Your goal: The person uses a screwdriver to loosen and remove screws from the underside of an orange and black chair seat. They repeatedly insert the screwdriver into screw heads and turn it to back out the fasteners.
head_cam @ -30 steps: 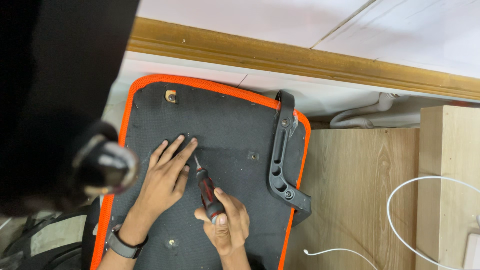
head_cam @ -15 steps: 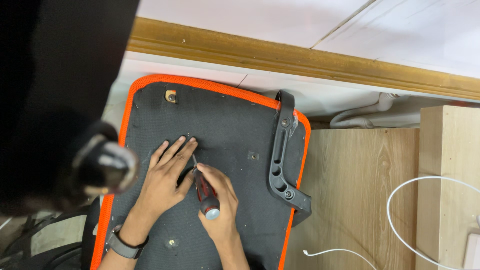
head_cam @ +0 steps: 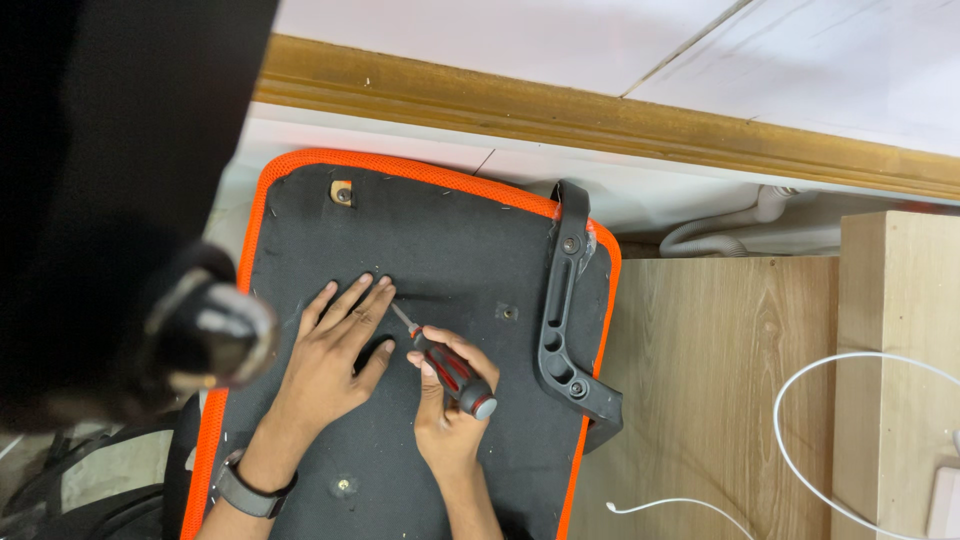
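right hand (head_cam: 447, 405) has re-angled the red-and-black-handled screwdriver (head_cam: 452, 368): half a second back the handle pointed nearly straight down toward the person, now it's swung out to their right, butt cap toward the black plastic armrest bracket (head_cam: 562, 318). grip shifted too, fingers wrapped round the handle from below rather than over the top. metal tip has hardly moved, still at the same spot on the black fabric underside of the orange-edged seat cushion (head_cam: 440, 240), just beside the left hand's fingertips (head_cam: 383, 287).

left hand (head_cam: 328, 362) unchanged: flat, fingers spread wide on the fabric, holding nothing, just pressing the panel down. dark wristwatch (head_cam: 243, 492) on that wrist.

read on it: a tip that stays put while the handle pivots looks like levering or picking at something small in the fabric (staple or fastener head, too small to tell), not turning a screw.

around it: small brass-coloured mount insert (head_cam: 342, 192) near the top left corner of the cushion, another fastener (head_cam: 343, 485) near the bottom. cushion leans against a light wood-grain cabinet panel (head_cam: 720, 380), white cable (head_cam: 800, 430) looped on it. blurred dark object (head_cam: 205, 330) close to the camera at left, can't identify.
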